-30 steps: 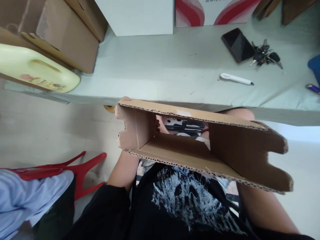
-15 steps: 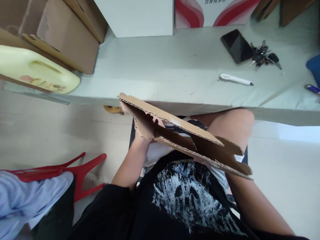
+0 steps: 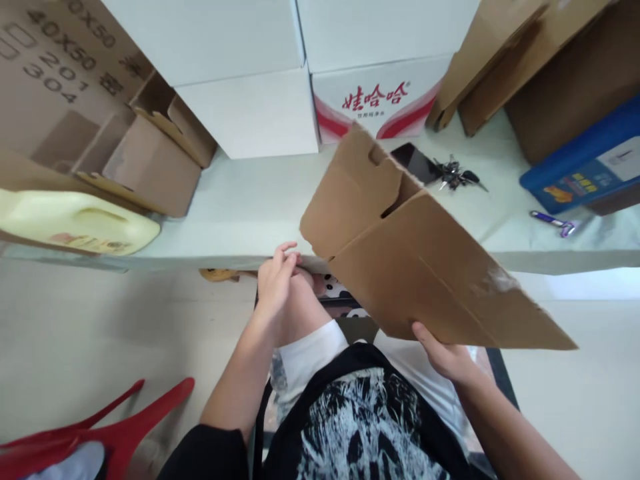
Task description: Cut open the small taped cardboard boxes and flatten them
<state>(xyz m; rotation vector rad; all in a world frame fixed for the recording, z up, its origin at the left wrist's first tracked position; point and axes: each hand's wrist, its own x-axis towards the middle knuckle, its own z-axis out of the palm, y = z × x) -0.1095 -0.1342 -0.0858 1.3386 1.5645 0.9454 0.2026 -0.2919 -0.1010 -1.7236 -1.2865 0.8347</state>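
Note:
A brown cardboard box (image 3: 400, 267), folded nearly flat and with slotted flaps, is tilted up over my lap and the table's front edge. My right hand (image 3: 445, 353) grips its lower edge, thumb on the near face; the other fingers are hidden behind the board. Clear of the cardboard, my left hand (image 3: 277, 277) is over my knee by the table edge. It holds nothing, and its fingers are loosely apart. Behind the box's upper edge, a black phone (image 3: 414, 162) is partly covered, with a bunch of keys (image 3: 454, 175) beside it.
White boxes (image 3: 245, 113) and a red-and-white carton (image 3: 375, 100) line the back of the cloth-covered table (image 3: 240, 200). At left are a pale yellow jug (image 3: 85, 220) and small cardboard boxes (image 3: 155, 160). A blue container (image 3: 585, 167) and purple razor (image 3: 553, 222) are at right. A red chair (image 3: 135, 420) stands lower left.
My left hand has let go of the cardboard and moved to the knee. The cardboard has turned and risen in my right hand, its broad face now showing. The view has tilted up.

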